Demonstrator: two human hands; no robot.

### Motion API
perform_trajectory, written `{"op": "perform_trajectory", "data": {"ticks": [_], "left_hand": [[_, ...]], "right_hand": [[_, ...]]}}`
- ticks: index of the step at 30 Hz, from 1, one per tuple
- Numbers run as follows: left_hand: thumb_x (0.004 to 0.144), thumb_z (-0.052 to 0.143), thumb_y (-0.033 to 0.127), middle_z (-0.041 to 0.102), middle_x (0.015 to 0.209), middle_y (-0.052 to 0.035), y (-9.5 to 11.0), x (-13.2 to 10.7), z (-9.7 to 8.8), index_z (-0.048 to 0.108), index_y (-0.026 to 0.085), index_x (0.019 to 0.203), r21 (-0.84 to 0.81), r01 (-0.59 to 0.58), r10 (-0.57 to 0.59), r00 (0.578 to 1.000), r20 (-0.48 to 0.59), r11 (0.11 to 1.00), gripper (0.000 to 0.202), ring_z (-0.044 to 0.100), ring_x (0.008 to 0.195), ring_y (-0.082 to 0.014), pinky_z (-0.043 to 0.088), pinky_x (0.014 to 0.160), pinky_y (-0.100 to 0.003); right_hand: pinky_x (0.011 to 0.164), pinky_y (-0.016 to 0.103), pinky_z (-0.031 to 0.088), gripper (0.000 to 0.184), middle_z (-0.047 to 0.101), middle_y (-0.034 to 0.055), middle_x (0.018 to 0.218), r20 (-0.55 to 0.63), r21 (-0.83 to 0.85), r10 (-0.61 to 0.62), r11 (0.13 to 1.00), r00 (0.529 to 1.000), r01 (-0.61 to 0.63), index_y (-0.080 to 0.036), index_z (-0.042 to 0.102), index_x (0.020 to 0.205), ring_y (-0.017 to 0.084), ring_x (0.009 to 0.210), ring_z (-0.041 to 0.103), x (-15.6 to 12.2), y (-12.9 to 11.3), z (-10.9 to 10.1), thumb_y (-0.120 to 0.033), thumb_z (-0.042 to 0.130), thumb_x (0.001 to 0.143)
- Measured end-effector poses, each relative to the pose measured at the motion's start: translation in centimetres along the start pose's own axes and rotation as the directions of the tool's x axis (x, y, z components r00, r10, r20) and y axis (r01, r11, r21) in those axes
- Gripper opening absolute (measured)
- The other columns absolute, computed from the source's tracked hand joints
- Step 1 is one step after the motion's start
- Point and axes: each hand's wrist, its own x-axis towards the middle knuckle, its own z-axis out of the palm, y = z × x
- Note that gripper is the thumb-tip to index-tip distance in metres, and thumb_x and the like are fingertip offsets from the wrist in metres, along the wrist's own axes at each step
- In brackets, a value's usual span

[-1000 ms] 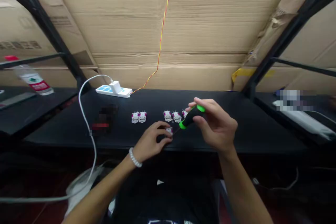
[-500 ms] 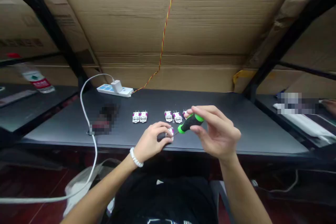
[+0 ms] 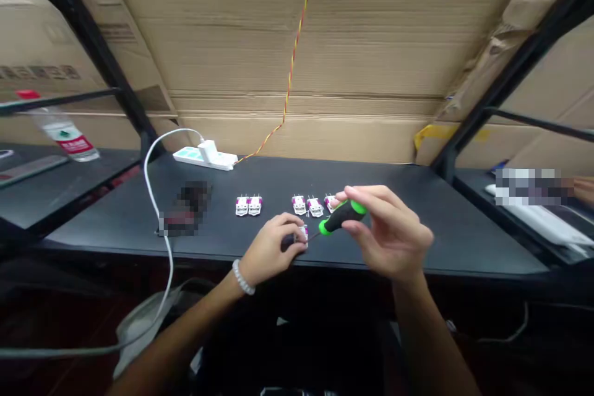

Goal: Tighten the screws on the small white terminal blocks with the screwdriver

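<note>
My left hand (image 3: 273,244) is closed around a small white and purple plug-like part (image 3: 304,233) near the table's front edge; a dark rounded piece (image 3: 288,241) also shows between its fingers. In my right hand (image 3: 392,232) is a black and green screwdriver (image 3: 342,216), tilted, its shaft pointing down left at the held part. Whether the tip touches a screw is too small to tell. Just beyond my hands lie similar white and purple parts (image 3: 314,206), one of them partly behind my right fingers. Two more such parts (image 3: 248,205) sit side by side further left.
A white power strip (image 3: 204,158) with a plugged-in adapter stands at the back left. Its white cable (image 3: 147,179) loops over the table's left side. A blurred dark object (image 3: 188,207) lies nearby. Black metal posts (image 3: 448,161) flank the table (image 3: 394,176); cardboard backs it.
The screwdriver and my right hand have shifted slightly to the right. My left hand stays on the part in nearly the same spot. The view has moved a little.
</note>
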Motion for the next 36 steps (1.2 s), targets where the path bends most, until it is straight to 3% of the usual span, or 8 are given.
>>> {"op": "perform_trajectory", "data": {"ticks": [6,19,36], "left_hand": [[0.092,0.073,0.017,0.071,0.121,-0.0078,0.44,-0.09,0.17,0.074,0.022,0.089,0.034,-0.022,0.021,1.0,0.005,0.999,0.006,0.067,0.116,-0.0271,0.051,0.107,-0.045],[0.09,0.074,0.015,0.07,0.122,-0.0054,0.66,-0.12,0.33,0.074,0.022,0.088,0.083,0.048,-0.048,0.999,0.008,0.995,0.007,0.066,0.117,-0.0276,0.046,0.107,-0.046],[0.091,0.073,0.017,0.07,0.122,-0.0064,0.71,-0.06,0.41,0.074,0.022,0.086,0.086,0.054,-0.055,0.998,0.016,0.995,0.007,0.065,0.117,-0.0279,0.046,0.105,-0.047]], "right_hand": [[0.083,0.04,0.065,0.059,0.078,0.0064,0.116,-0.004,-0.006,-0.021,1.0,1.0,0.021,-0.035,0.07,0.142,0.024,0.099,0.076,0.1,0.12,0.05,-0.011,0.079,0.089],[0.081,0.041,0.065,0.057,0.078,0.0072,0.115,-0.028,-0.01,-0.044,0.999,0.999,0.043,-0.033,0.07,0.142,0.025,0.097,0.076,0.16,0.0,-0.24,-0.011,0.078,0.09],[0.081,0.039,0.064,0.055,0.076,0.0056,0.113,0.007,-0.022,0.041,0.999,0.999,-0.041,-0.037,0.071,0.141,0.023,0.097,0.074,0.48,0.12,-0.03,-0.014,0.077,0.092]]}}
